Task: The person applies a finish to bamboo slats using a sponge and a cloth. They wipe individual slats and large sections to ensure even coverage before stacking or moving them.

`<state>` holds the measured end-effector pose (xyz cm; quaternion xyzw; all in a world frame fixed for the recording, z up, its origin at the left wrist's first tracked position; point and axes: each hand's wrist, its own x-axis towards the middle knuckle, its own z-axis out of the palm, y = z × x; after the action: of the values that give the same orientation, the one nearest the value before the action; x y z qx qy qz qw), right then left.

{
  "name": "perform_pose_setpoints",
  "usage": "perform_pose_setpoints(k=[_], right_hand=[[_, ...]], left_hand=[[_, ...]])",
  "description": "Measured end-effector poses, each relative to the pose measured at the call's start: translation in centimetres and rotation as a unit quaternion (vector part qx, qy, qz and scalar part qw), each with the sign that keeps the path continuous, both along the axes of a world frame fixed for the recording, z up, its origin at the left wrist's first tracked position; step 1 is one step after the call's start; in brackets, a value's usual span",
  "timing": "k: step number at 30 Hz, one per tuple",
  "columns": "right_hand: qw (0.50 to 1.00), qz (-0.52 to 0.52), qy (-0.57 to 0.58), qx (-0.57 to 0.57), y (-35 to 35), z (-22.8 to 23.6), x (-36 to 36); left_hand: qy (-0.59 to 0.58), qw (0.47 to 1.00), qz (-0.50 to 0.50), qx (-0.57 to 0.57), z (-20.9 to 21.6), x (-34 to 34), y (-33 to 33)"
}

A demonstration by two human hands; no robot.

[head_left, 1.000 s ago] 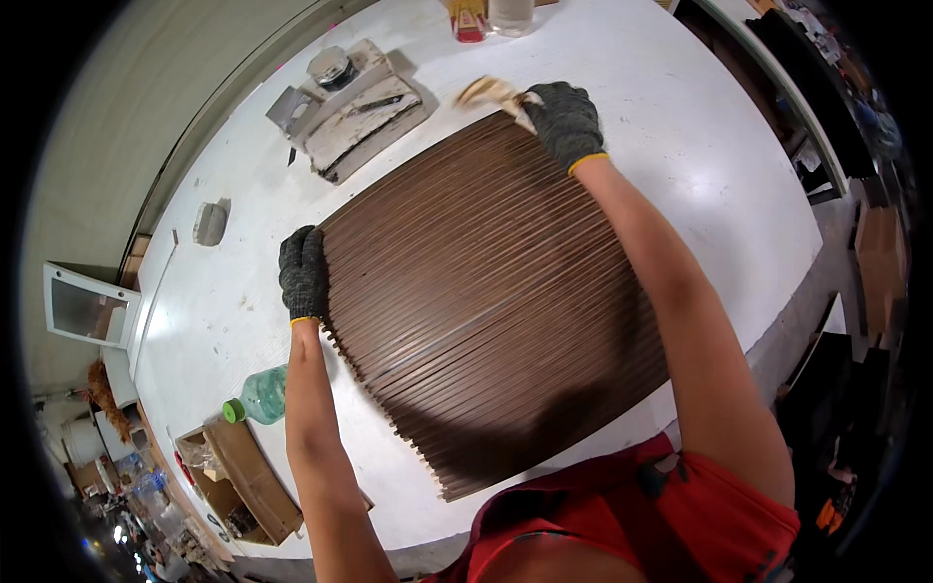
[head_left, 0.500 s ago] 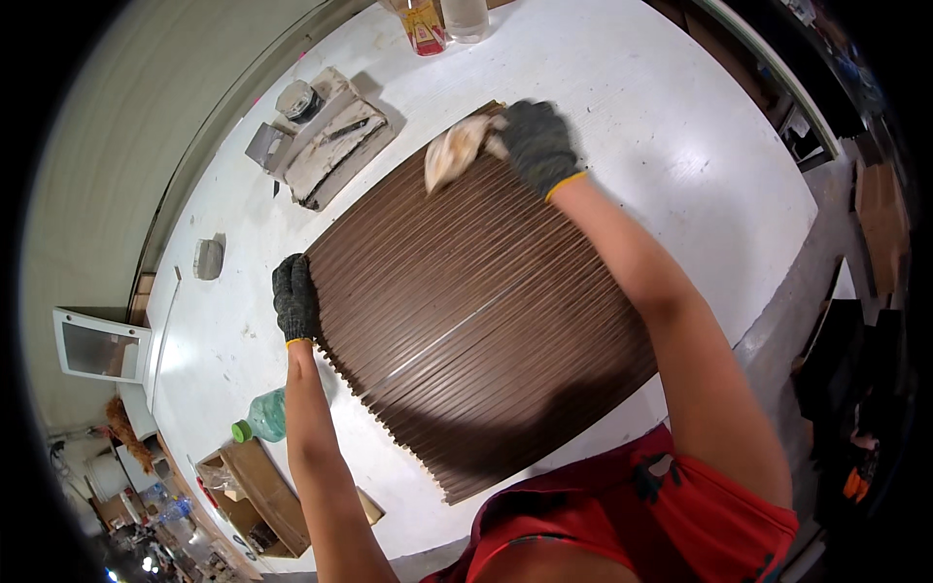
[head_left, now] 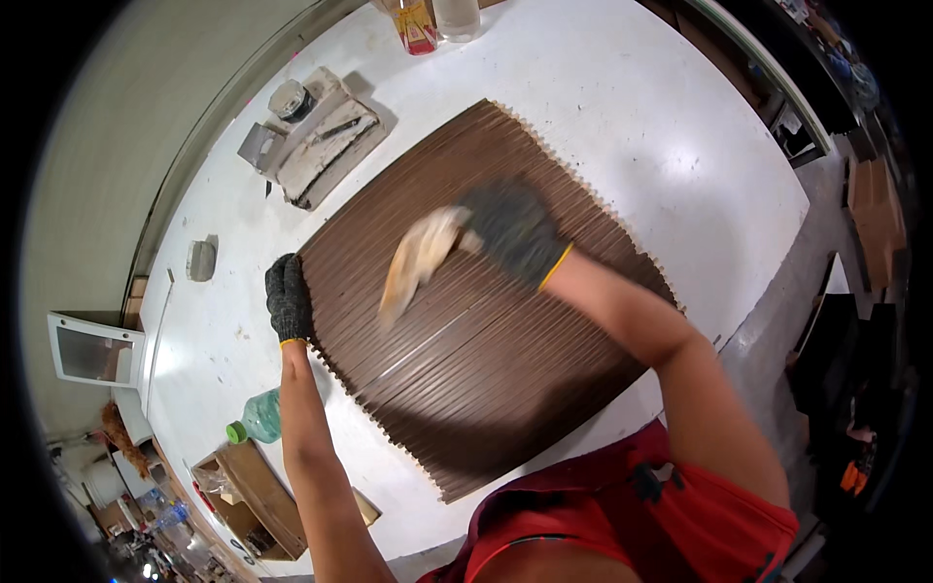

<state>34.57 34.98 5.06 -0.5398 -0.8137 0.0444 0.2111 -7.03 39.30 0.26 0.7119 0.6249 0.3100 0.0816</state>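
A dark brown ribbed panel (head_left: 505,360) with jagged side edges lies flat on the white table (head_left: 719,185). My right hand (head_left: 515,231), in a dark grey knit glove with a yellow cuff, is over its middle and grips a whitish, brown-stained rag (head_left: 423,257). Motion smears both the rag and this hand. At the panel's left corner, my left hand (head_left: 289,299), gloved alike, holds the edge with its fingers close together. The thumb is hidden from sight. A shadow darkens the panel's near part.
Stained blocks (head_left: 330,146) with a pen-like tool stand beyond the panel's left corner. A small grey block (head_left: 201,260) sits farther left. By my left forearm are a green-capped bottle (head_left: 259,418) and an open cardboard box (head_left: 255,496). Bottles (head_left: 416,27) stand at the far edge.
My right hand has swept the rag from the panel's far edge back toward its middle. The far right jagged edge is now uncovered. My left hand keeps its place at the corner.
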Motion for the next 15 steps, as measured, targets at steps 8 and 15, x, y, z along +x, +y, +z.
perform_pose_setpoints(k=[8, 15], right_hand=[[0.943, -0.288, -0.154, 0.065, 3.0, -0.9, 5.1], [0.996, 0.065, 0.016, 0.058, -9.4, 0.0, -4.7]], left_hand=[[-0.070, 0.996, 0.035, -0.030, 0.3, 1.8, 0.9], [-0.048, 0.998, 0.039, -0.023, 0.3, 1.6, 0.5]])
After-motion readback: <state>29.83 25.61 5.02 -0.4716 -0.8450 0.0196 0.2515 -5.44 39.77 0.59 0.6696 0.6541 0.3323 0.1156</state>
